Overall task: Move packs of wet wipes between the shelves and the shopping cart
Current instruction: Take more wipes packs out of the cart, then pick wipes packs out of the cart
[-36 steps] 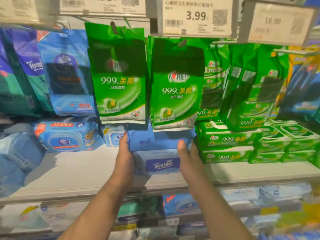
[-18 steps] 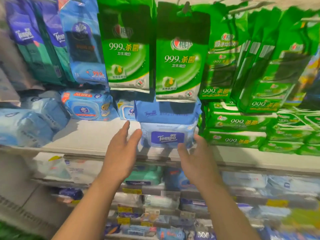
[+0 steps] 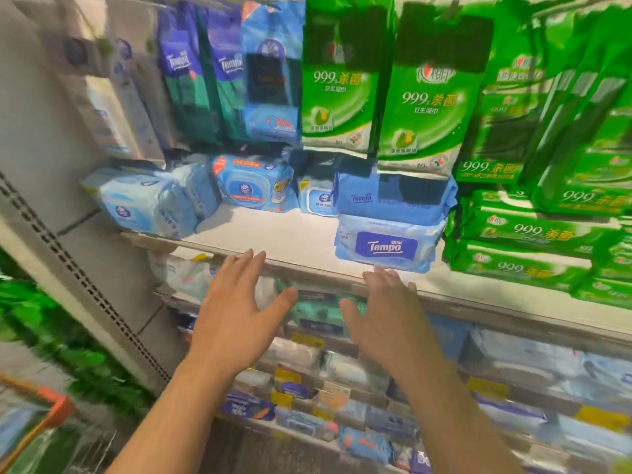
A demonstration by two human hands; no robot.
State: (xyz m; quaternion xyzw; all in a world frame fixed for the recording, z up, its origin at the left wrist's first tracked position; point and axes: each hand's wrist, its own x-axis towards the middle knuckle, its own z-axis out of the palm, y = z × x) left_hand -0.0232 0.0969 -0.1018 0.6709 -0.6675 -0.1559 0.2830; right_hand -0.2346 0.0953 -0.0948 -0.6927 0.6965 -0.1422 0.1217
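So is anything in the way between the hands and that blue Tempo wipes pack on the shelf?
Nothing visible. The light blue Tempo wipes pack sits at the white shelf's front edge, and both open hands, left hand and right hand, are just below and in front of it, with open space between.

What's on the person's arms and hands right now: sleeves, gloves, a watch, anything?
Nothing shows. Both forearms are bare as far up as the head view reaches, with no sleeve edge in frame. The left hand and right hand wear no gloves, and no watch, band or ring can be seen.
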